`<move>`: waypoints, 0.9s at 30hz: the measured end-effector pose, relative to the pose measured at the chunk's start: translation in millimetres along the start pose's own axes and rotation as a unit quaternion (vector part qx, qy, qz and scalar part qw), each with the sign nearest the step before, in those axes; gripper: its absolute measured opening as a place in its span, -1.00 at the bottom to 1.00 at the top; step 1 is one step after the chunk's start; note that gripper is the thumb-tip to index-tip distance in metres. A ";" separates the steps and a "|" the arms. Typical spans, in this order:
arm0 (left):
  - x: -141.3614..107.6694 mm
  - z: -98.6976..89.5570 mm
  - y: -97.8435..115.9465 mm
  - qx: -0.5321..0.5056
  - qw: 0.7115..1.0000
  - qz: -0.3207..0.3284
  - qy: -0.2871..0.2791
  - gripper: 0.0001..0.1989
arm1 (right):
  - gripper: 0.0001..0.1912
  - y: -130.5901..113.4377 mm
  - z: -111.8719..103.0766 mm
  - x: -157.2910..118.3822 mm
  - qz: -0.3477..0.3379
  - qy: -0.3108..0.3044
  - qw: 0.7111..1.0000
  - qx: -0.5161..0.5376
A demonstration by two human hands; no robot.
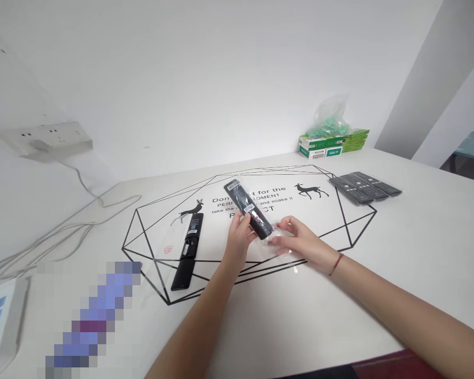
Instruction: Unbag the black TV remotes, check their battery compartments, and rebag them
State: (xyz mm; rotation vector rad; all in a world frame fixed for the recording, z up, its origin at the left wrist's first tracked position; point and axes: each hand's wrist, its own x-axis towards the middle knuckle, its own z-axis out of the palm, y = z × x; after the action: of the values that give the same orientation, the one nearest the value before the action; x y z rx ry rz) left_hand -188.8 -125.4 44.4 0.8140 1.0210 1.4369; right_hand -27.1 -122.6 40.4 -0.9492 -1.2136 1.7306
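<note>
A black remote control [247,206] in a clear plastic sleeve is tilted above the table, its back with white labels facing up. My left hand [240,236] grips it near the lower end, thumb on top. At that end my right hand [300,243] has its fingers curled round the loose clear plastic [278,237]. To the left lies a second black remote control [195,226], back up, with its battery compartment [189,247] exposed and the battery cover [183,275] at its lower end. An empty clear plastic sleeve [166,249] lies beside it.
Several wrapped remotes [363,187] lie at the right on the white table [411,252]. Green and white boxes [319,146] with a plastic bag [329,123] on top stand by the wall. Cables [71,226] run from a power strip [47,139] at the left.
</note>
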 end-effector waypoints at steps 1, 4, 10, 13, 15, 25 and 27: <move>-1.3 0.0 3.4 0.002 1.000 0.005 -0.016 -0.67 | -0.60 -0.2 1.1 -1.2 0.030 -0.021 0.999 0.040; -6.4 1.4 12.4 0.017 0.997 0.000 -0.071 -0.65 | -0.61 1.2 3.5 -4.1 0.102 -0.108 0.984 0.098; -12.6 2.9 21.0 0.070 0.994 0.010 -0.089 -0.66 | -0.58 7.3 2.9 -4.7 0.161 -0.179 0.964 0.113; -12.5 1.9 22.4 0.086 0.993 0.019 -0.084 -0.68 | -0.63 7.5 2.4 -4.2 0.157 -0.174 0.965 0.117; -12.2 1.6 23.1 0.090 0.993 0.021 -0.076 -0.68 | -0.64 6.9 2.4 -4.3 0.157 -0.173 0.965 0.121; -14.7 1.7 24.9 0.086 0.992 0.043 -0.076 -0.67 | -0.67 5.4 5.3 -5.4 0.178 -0.167 0.961 0.128; -14.6 1.4 24.5 0.083 0.993 0.046 -0.074 -0.66 | -0.66 5.3 5.7 -4.8 0.185 -0.163 0.960 0.129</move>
State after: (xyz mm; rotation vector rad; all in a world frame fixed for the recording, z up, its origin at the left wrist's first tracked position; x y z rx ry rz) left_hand -195.3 -139.3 68.5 1.0842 1.0089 1.3596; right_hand -31.3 -130.1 37.4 -0.7882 -1.0153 2.3531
